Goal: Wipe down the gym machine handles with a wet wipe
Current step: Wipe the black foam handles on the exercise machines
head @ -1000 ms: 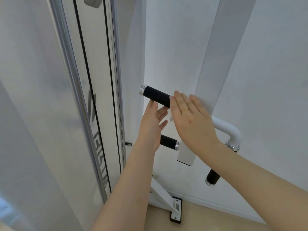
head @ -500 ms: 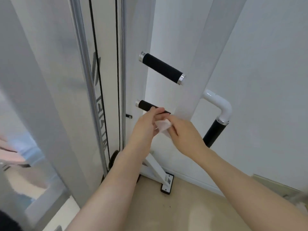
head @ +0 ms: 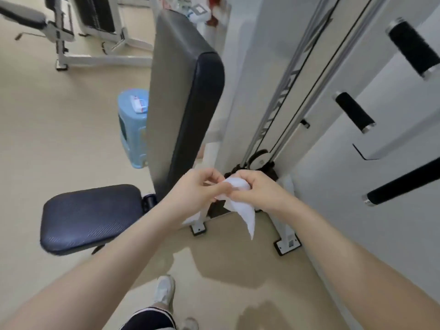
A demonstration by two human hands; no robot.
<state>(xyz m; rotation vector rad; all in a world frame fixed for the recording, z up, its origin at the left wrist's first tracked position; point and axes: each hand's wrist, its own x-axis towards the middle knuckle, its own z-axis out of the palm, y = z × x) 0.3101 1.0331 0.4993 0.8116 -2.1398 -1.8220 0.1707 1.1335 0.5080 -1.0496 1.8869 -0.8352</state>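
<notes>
Head view: a wet wipe [head: 240, 201] is held between both hands, clear of the machine handles.

The left hand [head: 202, 189] is closed in a pinch on one edge of the wipe, and the right hand [head: 256, 189] is curled around its bunched middle, with a loose tail left hanging toward the floor. The wipe would best be refolded into a flat pad so that a fresh face is presented. The black grips, upper handle [head: 413, 47], middle handle [head: 354, 111] and lower handle [head: 404, 184], stand well apart to the right, untouched; each should be wrapped fully and stroked end to end.
</notes>
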